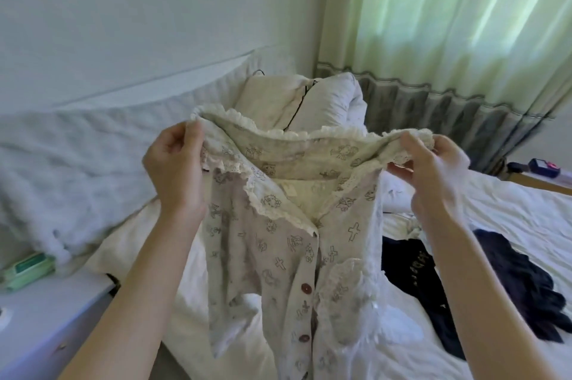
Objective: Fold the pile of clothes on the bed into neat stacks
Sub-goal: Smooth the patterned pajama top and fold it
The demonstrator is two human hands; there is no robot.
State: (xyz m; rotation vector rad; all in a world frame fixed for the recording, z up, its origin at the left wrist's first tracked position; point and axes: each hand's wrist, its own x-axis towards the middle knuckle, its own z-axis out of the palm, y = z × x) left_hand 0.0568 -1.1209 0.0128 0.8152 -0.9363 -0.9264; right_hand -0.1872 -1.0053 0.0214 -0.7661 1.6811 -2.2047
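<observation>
Holding a cream lace-collared pyjama top (278,240) up by its shoulders, left hand (176,163) and right hand (433,172) pinch it above the bed (510,212); dark clothes (495,280) lie unfolded at right, no stacks visible.

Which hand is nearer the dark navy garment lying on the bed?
Right. The right hand is up and just left of the dark navy garment; the left hand is across the held cream printed top, farther away.
</observation>
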